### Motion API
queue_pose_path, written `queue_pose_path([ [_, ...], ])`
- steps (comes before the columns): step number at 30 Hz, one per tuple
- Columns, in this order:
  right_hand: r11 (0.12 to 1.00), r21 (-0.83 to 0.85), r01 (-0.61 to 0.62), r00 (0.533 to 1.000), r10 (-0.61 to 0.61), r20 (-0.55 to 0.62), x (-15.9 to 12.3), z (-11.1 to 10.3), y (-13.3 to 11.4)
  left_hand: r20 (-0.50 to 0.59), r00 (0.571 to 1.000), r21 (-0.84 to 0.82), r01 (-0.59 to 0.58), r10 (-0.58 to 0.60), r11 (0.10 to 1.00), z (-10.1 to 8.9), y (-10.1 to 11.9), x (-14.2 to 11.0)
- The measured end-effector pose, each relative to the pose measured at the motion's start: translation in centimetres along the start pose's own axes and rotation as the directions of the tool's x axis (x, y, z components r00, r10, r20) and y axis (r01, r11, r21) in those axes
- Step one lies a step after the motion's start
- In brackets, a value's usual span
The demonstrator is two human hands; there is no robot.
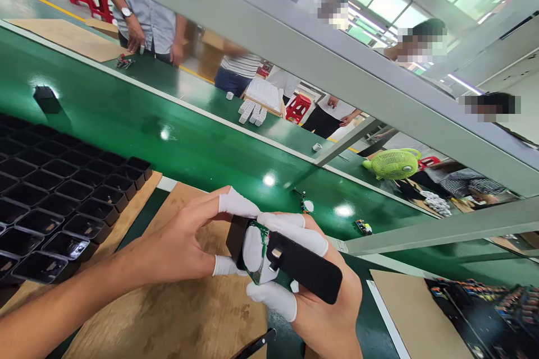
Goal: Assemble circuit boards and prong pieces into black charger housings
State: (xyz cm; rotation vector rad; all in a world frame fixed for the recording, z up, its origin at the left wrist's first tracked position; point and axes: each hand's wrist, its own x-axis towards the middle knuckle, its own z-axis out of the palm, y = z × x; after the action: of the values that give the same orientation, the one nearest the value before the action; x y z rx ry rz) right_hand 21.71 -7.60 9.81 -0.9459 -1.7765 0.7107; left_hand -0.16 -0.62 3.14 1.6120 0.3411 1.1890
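Note:
Both my hands meet over a brown board [177,320] at the bench's near edge, with white finger cots on the fingertips. My right hand [324,303] is closed around a black plastic housing [305,269] with a small square hole. My left hand [185,241] pinches a green circuit board [263,241] and the black part's left end [236,238], pressing them together. The board sits partly hidden between my fingers and the housing.
A black tray of several empty square cells [63,202] lies to the left. A green conveyor belt [168,134] runs behind, carrying a black block [45,98] and small parts [307,205]. Other people stand across the belt by white parts [252,112] and a green fan [393,164]. A dark tool [256,343] lies near.

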Motion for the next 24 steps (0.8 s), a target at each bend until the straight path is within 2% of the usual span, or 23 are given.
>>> queue_pose_path([
  [4,0.999,-0.045,0.002,1.0,-0.003,-0.013,-0.07,-0.07,0.09,0.003,1.0,0.036,0.006,-0.006,0.999,-0.13,-0.12,-0.14],
  [10,1.0,-0.006,-0.019,1.0,0.019,-0.007,-0.15,-0.04,0.18,0.002,1.0,0.031,-0.015,0.015,0.999,-0.11,0.11,-0.12],
  [15,0.999,-0.032,0.028,0.999,-0.029,-0.033,-0.02,0.02,0.06,-0.002,1.0,0.043,-0.021,0.021,0.999,-0.03,0.24,0.06],
  [24,0.998,-0.046,0.042,0.995,-0.046,-0.087,-0.41,-0.3,0.57,-0.032,0.999,0.063,-0.011,0.013,0.998,0.26,0.72,0.35],
])
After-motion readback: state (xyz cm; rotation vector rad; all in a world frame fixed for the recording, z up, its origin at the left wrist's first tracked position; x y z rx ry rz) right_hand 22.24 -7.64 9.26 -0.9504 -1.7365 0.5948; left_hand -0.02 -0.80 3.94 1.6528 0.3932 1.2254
